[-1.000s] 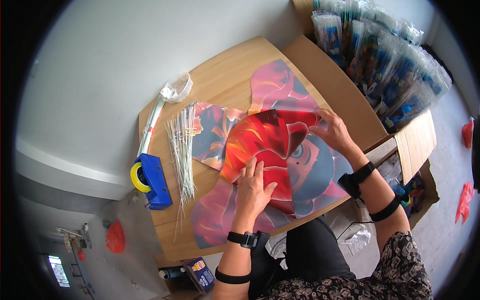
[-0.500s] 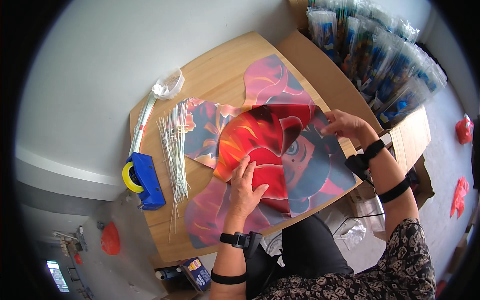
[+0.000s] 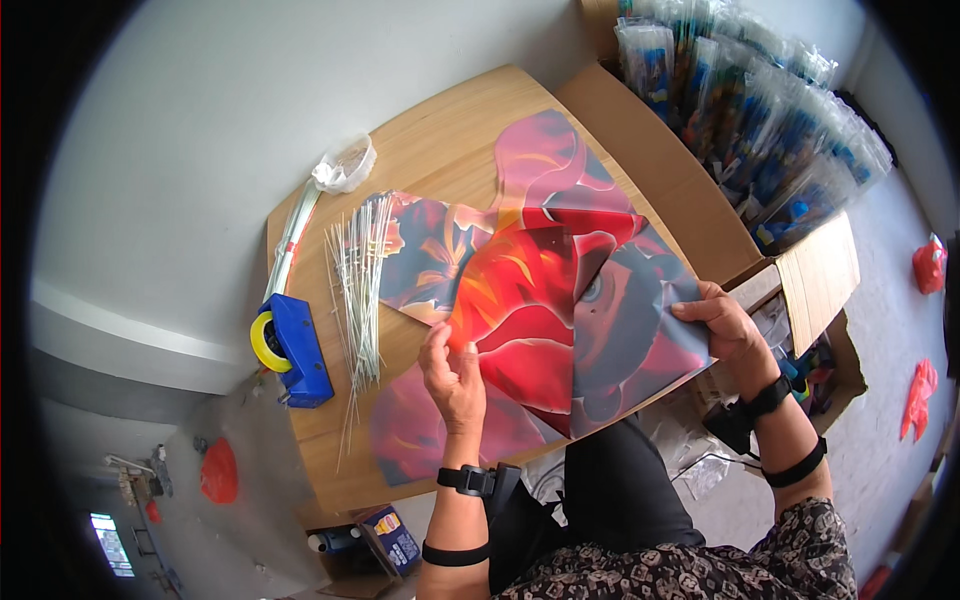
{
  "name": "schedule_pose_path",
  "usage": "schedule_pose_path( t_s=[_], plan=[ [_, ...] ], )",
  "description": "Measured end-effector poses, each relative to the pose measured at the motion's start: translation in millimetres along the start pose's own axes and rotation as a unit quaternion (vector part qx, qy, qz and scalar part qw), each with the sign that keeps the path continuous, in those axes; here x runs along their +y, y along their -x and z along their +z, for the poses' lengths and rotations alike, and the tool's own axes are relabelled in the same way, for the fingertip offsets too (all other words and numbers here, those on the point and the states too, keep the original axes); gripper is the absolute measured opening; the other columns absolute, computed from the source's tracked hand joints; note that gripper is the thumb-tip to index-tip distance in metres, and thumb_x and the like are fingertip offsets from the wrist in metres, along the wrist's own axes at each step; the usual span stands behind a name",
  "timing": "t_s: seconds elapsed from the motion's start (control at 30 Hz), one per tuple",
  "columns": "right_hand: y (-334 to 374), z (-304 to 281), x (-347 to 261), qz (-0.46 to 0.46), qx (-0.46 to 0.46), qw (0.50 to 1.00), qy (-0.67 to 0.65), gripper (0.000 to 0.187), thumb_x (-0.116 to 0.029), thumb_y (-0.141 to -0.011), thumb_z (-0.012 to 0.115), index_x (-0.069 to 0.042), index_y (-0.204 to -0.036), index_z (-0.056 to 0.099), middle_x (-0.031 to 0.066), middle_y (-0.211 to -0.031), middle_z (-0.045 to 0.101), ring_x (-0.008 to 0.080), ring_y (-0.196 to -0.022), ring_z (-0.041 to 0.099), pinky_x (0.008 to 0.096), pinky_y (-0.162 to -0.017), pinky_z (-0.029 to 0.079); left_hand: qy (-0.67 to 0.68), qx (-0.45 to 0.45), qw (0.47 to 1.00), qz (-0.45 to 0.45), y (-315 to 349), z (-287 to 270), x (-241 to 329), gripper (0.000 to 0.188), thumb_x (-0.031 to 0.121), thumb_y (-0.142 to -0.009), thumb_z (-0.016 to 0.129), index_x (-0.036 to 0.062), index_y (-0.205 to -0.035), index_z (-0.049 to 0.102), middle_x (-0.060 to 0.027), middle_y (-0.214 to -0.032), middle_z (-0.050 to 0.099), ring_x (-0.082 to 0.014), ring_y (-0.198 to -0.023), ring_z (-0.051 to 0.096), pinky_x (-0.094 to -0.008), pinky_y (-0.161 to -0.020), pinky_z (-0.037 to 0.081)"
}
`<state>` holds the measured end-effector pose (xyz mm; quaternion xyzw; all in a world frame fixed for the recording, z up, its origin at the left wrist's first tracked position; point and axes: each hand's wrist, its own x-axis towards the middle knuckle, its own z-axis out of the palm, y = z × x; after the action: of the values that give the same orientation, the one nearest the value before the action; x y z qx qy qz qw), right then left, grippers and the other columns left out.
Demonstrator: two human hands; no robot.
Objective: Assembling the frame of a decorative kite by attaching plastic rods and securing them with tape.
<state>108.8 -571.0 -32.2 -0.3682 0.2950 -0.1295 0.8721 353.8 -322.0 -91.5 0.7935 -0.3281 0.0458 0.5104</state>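
A thin, brightly printed sheet [image 3: 525, 350] in red, orange and dark grey is folded over, with a crease down its middle and part of a cartoon face [image 3: 600, 310] on the right. My left hand [image 3: 455, 385] holds its left edge between thumb and fingers. At the right edge, my right hand [image 3: 727, 318] pinches the sheet with the thumb on top. Paler pink printed sheeting [image 3: 420, 425] lies beneath on the wooden table [image 3: 420, 110]. Thin white rods [image 3: 360, 290] lie in a loose bundle to the left.
A blue tape dispenser [image 3: 305, 355] with yellow tape stands at the table's left edge. Behind it are a bundle of pale rods [image 3: 290, 245] and a clear plastic tub [image 3: 350, 165]. On the right, a cardboard box [image 3: 660, 170] adjoins several clear-wrapped packs [image 3: 760, 130].
My left hand has gone from lying flat on the red print to gripping its left edge. My right hand has come down along the right edge, and the sheet is lifted slightly.
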Motion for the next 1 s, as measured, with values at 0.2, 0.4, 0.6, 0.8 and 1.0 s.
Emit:
schedule_pose_path(
  t_s=[0.2, 0.4, 0.6, 0.8, 1.0],
  plan=[
    [28.9, -34.7, 7.8, -0.032, 0.017, 0.998, -0.048, 0.029, 0.005, -0.079, 0.057, 0.009, -0.108, 0.057, 0.0149, -0.091, 0.068, 0.0208, -0.073, 0.069, 0.0302, -0.071, 0.057, 0.057, -0.002, 0.972, -0.229, -11.5, -17.4, -24.3, 0.044, 0.008, -0.086, 0.061, -0.0031, -0.126, 0.046, -0.0209, -0.118, 0.053, -0.0264, -0.110, 0.053, -0.0345, -0.092, 0.045],
    [43.8, -72.1, 31.9, -0.016, 0.051, 0.998, -0.026, 0.030, 0.003, -0.078, 0.061, 0.005, -0.107, 0.060, 0.0124, -0.092, 0.069, 0.0199, -0.071, 0.068, 0.0334, -0.070, 0.057, -0.024, -0.015, 0.987, -0.161, -41.5, -7.3, -54.9, 0.048, 0.005, -0.080, 0.063, -0.0034, -0.125, 0.047, -0.0226, -0.128, 0.047, -0.0340, -0.118, 0.047, -0.0407, -0.102, 0.036],
    [43.0, -74.2, 34.5, 0.010, 0.081, 0.997, -0.004, 0.024, -0.002, -0.080, 0.063, 0.003, -0.103, 0.063, 0.0112, -0.089, 0.069, 0.0184, -0.070, 0.068, 0.0307, -0.066, 0.057, -0.200, -0.032, 0.976, -0.073, -47.7, 4.0, -59.8, 0.053, 0.003, -0.073, 0.063, -0.0023, -0.123, 0.048, -0.0203, -0.133, 0.043, -0.0371, -0.126, 0.037, -0.0446, -0.107, 0.026],
    [22.9, -58.0, 40.5, 0.031, 0.110, 0.993, -0.018, 0.021, -0.011, -0.088, 0.058, 0.002, -0.105, 0.060, 0.0091, -0.089, 0.068, 0.0169, -0.072, 0.068, 0.0294, -0.064, 0.057, -0.066, 0.084, 0.992, -0.061, -26.7, 9.7, -11.6, 0.020, -0.005, -0.076, 0.060, 0.0014, -0.092, 0.051, -0.0090, -0.093, 0.050, -0.0196, -0.078, 0.051, -0.0328, -0.068, 0.045],
    [-6.8, -11.0, -0.2, 0.022, 0.021, 0.989, -0.142, 0.019, -0.012, -0.091, 0.056, 0.003, -0.102, 0.057, 0.0106, -0.087, 0.066, 0.0159, -0.070, 0.067, 0.0280, -0.063, 0.058, 0.197, 0.015, 0.956, -0.218, 17.0, -15.5, 19.5, 0.010, -0.003, -0.079, 0.059, 0.0032, -0.076, 0.051, -0.0006, -0.071, 0.051, -0.0069, -0.063, 0.049, -0.0221, -0.055, 0.040]
  ],
)
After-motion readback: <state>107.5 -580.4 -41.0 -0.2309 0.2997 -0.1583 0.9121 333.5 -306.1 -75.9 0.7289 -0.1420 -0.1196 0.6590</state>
